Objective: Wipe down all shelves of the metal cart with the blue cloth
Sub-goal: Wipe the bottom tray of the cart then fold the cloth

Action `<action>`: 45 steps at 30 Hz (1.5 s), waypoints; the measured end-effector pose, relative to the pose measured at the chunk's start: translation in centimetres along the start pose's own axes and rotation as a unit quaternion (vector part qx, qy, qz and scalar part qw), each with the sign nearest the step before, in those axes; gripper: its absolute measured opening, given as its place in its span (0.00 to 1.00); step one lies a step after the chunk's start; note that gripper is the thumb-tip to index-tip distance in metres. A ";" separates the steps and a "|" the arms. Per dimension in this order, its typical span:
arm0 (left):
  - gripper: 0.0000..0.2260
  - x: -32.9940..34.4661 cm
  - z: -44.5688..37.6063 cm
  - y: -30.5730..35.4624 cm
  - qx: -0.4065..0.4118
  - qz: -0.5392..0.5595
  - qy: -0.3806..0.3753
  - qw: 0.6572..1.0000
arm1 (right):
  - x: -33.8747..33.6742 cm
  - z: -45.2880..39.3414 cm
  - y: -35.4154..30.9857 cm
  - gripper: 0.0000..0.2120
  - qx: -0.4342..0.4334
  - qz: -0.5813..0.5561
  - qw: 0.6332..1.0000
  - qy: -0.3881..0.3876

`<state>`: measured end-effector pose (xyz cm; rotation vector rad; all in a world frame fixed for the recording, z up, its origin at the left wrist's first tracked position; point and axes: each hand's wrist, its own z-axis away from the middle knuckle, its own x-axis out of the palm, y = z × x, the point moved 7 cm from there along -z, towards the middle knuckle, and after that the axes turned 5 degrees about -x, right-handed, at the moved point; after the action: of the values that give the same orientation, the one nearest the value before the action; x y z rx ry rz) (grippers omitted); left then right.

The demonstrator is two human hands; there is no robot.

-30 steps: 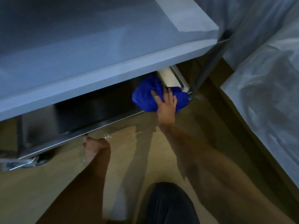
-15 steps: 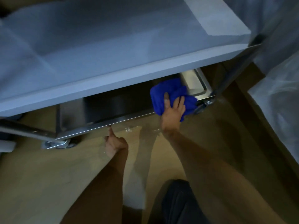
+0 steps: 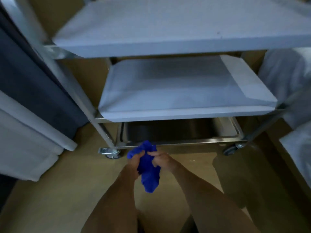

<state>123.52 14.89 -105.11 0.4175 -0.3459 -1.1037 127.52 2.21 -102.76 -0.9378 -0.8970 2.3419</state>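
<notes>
Now both hands are bunching the blue cloth (image 3: pixel 148 170) clear of the metal cart (image 3: pixel 181 143), at about six o'clock from its bottom shelf (image 3: pixel 168 133); the left hand (image 3: pixel 134 161) is gripping its upper folds; the right hand (image 3: pixel 159 159) is pinching it alongside; regathering seems underway; the next pass is calling for a flat pad laid on a shelf.

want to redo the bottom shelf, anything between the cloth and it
Nothing visible does. Both the left hand and right hand grip the blue cloth just before the bottom shelf, whose front is open.
</notes>
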 end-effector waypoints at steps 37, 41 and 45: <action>0.05 3.0 36.4 10.0 0.235 -0.677 0.008 0.697 | -8.3 28.3 -19.5 0.11 0.142 0.226 0.961 0.073; 0.08 6.0 43.9 20.4 0.239 -0.673 -0.001 0.700 | -17.1 30.7 -30.5 0.14 0.126 0.256 0.958 0.039; 0.11 8.8 48.6 29.1 0.233 -0.693 -0.012 0.682 | -25.0 31.9 -39.3 0.13 0.109 0.293 0.949 0.028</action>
<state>127.14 10.80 -48.05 1.2339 -0.3031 -2.5380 127.47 0.94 -46.35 -1.3001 -0.3442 2.8067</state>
